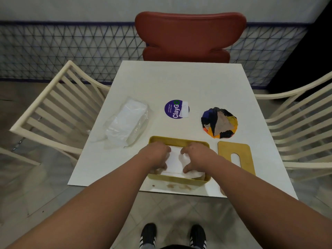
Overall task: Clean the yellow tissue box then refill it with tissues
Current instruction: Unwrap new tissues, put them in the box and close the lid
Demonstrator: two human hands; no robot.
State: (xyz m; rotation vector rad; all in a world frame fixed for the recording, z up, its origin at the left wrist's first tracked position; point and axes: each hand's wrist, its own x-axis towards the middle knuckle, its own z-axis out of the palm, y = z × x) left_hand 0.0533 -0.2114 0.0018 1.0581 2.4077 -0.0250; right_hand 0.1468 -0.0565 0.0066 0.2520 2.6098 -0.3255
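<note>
The yellow tissue box (177, 141) sits open near the table's front edge, lid off. Inside it lies a stack of white tissues (175, 162). My left hand (157, 155) grips the stack's left side and my right hand (196, 157) grips its right side, both down inside the box. The yellow lid (237, 151) with its oval slot lies flat just right of the box. A clear plastic pack of white tissues (127, 123) rests to the left, behind the box.
A multicoloured patchwork cloth (219, 123) lies at the right middle of the white table (179, 79). A purple round sticker (176, 109) marks the centre. A red chair (188, 36) stands behind, cream slatted chairs (50, 108) at both sides. Brown stains (177, 186) mark the front edge.
</note>
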